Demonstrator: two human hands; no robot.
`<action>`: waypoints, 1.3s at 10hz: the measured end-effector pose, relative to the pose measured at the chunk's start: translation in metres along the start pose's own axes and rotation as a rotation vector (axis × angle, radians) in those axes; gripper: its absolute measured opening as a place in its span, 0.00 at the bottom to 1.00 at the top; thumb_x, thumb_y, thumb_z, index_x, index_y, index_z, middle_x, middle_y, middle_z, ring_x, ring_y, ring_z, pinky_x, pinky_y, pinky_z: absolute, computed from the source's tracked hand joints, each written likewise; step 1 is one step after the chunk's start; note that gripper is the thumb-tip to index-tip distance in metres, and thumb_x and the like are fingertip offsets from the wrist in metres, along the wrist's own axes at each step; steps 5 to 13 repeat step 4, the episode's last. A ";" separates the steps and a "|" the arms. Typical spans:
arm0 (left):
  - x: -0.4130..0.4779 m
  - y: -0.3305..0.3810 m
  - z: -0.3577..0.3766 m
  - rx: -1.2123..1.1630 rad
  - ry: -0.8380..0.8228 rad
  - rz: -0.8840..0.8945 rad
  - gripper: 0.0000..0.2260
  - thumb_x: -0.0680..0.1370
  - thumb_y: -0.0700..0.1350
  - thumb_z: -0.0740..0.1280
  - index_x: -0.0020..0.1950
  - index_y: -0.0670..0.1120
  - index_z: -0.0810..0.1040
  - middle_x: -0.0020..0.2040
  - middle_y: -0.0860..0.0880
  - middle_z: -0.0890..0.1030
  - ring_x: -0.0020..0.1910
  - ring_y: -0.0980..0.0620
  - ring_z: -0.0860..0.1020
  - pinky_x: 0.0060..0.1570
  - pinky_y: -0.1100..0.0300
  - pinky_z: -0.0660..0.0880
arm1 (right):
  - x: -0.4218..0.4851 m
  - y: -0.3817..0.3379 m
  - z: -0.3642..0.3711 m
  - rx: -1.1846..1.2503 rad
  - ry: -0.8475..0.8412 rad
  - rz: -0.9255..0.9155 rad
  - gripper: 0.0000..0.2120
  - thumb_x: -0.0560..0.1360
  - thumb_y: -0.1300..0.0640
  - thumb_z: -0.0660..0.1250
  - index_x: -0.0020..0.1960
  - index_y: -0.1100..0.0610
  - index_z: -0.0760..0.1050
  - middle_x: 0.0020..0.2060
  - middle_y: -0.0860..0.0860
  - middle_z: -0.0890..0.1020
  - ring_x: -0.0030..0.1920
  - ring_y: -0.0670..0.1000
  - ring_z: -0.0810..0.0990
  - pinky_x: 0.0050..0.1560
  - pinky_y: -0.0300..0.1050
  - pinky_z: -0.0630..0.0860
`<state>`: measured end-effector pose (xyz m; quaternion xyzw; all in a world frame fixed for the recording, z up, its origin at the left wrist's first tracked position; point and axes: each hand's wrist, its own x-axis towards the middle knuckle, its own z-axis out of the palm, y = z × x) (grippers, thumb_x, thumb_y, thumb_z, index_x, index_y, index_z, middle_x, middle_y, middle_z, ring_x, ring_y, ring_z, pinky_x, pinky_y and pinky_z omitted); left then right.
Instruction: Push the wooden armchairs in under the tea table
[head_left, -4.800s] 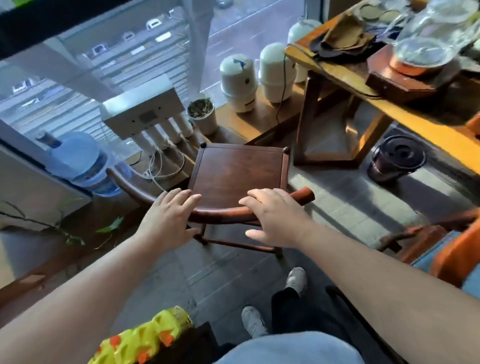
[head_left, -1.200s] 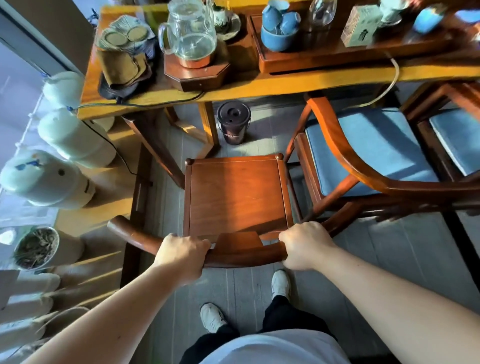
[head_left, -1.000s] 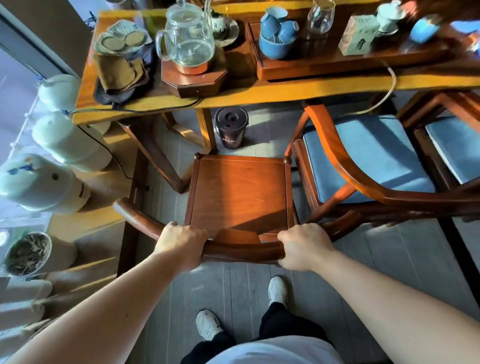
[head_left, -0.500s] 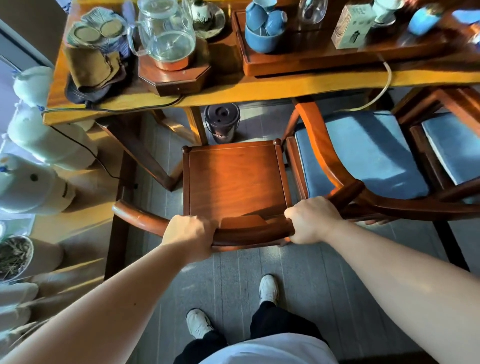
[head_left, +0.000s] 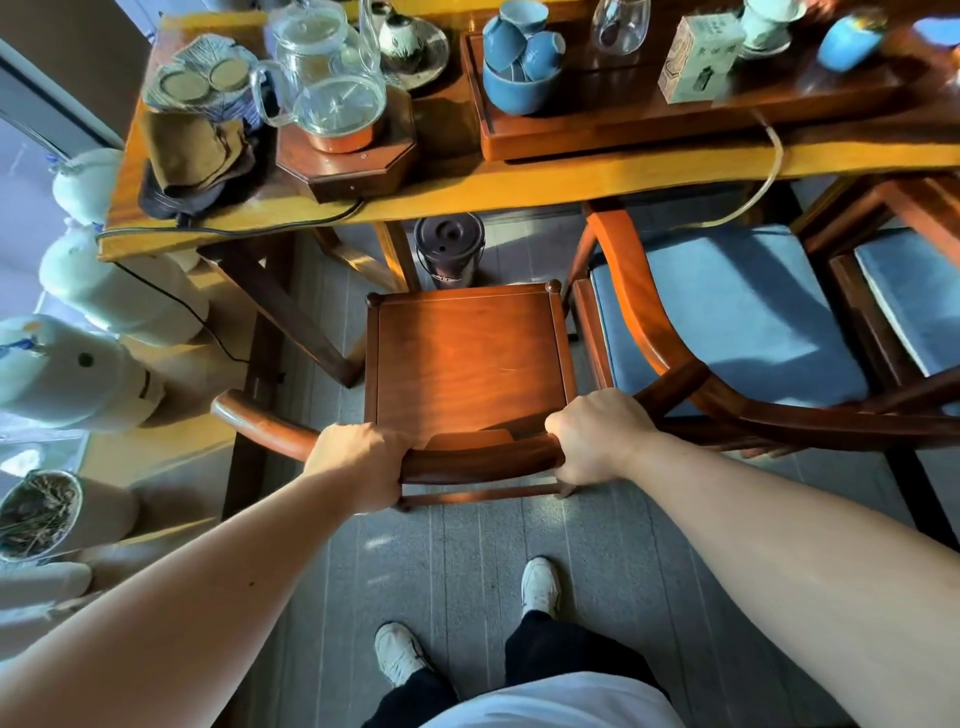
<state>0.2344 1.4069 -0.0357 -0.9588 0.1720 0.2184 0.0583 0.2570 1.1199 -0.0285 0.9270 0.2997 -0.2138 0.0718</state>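
A wooden armchair (head_left: 470, 364) with a bare reddish seat stands in front of me, facing the tea table (head_left: 519, 184). My left hand (head_left: 358, 465) and my right hand (head_left: 597, 434) both grip its curved back rail. The seat's front edge lies just short of the table's near edge. To its right stands a second armchair (head_left: 727, 312) with a blue cushion, its front under the table edge. A third blue-cushioned chair (head_left: 914, 291) shows at the far right.
A dark lidded canister (head_left: 449, 249) stands on the floor under the table, just beyond the seat. The table leg frame (head_left: 291, 312) is to the left. White ceramic jars (head_left: 114, 291) line a low ledge at left. A glass kettle (head_left: 332, 88), cups and a tray crowd the tabletop.
The bare-seated armchair has been turned from the window side towards the table and slid forward. Its right arm end now touches the neighbouring chair's rail. Both hands stay on the back rail.
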 end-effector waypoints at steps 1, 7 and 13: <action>-0.003 0.001 -0.003 -0.006 0.013 -0.031 0.13 0.68 0.53 0.72 0.35 0.57 0.66 0.28 0.58 0.71 0.28 0.58 0.72 0.32 0.60 0.67 | -0.002 -0.001 -0.003 0.016 -0.018 0.016 0.12 0.64 0.40 0.67 0.38 0.48 0.71 0.28 0.46 0.72 0.31 0.53 0.74 0.31 0.44 0.69; -0.028 -0.002 -0.030 -0.036 0.171 0.155 0.31 0.70 0.67 0.61 0.69 0.53 0.63 0.64 0.50 0.75 0.64 0.48 0.70 0.67 0.49 0.62 | -0.012 -0.001 -0.022 0.260 -0.039 -0.012 0.41 0.69 0.25 0.58 0.73 0.48 0.58 0.70 0.52 0.69 0.66 0.55 0.69 0.64 0.56 0.67; -0.028 -0.002 -0.030 -0.036 0.171 0.155 0.31 0.70 0.67 0.61 0.69 0.53 0.63 0.64 0.50 0.75 0.64 0.48 0.70 0.67 0.49 0.62 | -0.012 -0.001 -0.022 0.260 -0.039 -0.012 0.41 0.69 0.25 0.58 0.73 0.48 0.58 0.70 0.52 0.69 0.66 0.55 0.69 0.64 0.56 0.67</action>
